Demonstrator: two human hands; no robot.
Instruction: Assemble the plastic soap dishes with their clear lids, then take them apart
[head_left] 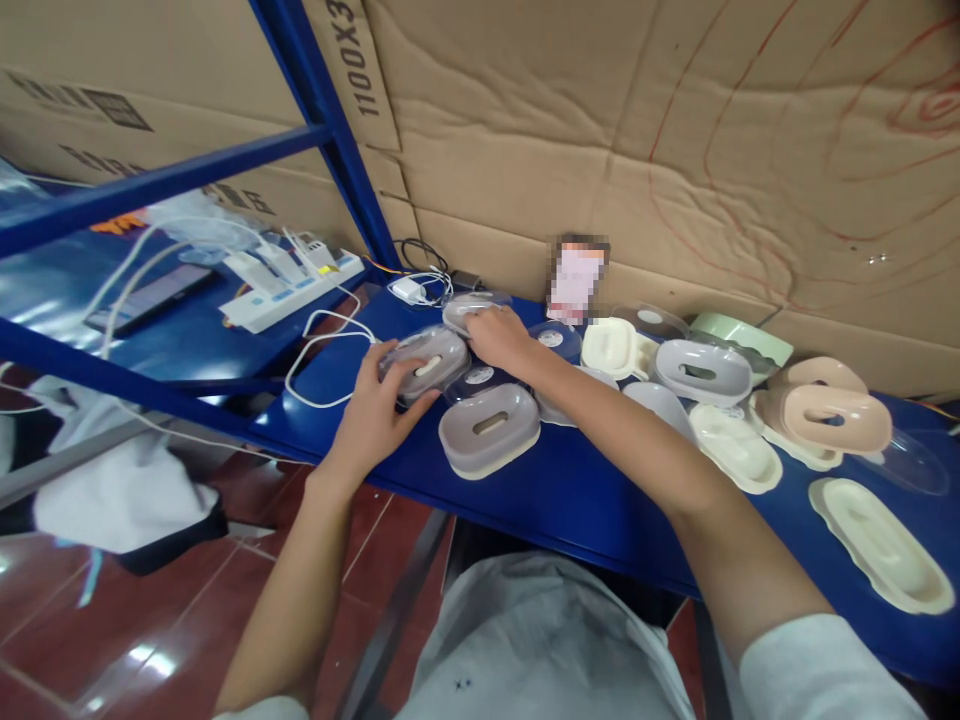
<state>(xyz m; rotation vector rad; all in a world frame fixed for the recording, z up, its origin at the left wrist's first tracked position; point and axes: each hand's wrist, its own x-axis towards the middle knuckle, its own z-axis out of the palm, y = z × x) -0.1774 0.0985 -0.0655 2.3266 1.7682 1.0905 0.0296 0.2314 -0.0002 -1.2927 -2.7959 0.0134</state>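
Observation:
My left hand [373, 412] grips a grey soap dish with a clear lid [427, 364] near the left end of the blue shelf [570, 490]. My right hand [501, 336] rests on another lidded grey soap dish [469, 306] just behind it, with my arm stretched across the shelf. A grey soap dish without a lid [489, 428] lies right in front of both hands. Clear lids [480, 378] lie between these dishes.
Several grey, cream, pink and green soap dishes [703, 370] and cream trays [879, 545] cover the shelf's right half. A white power strip [289, 290] with cables, a charger [409, 290] and a phone [150, 298] lie at left. Cardboard lines the back wall.

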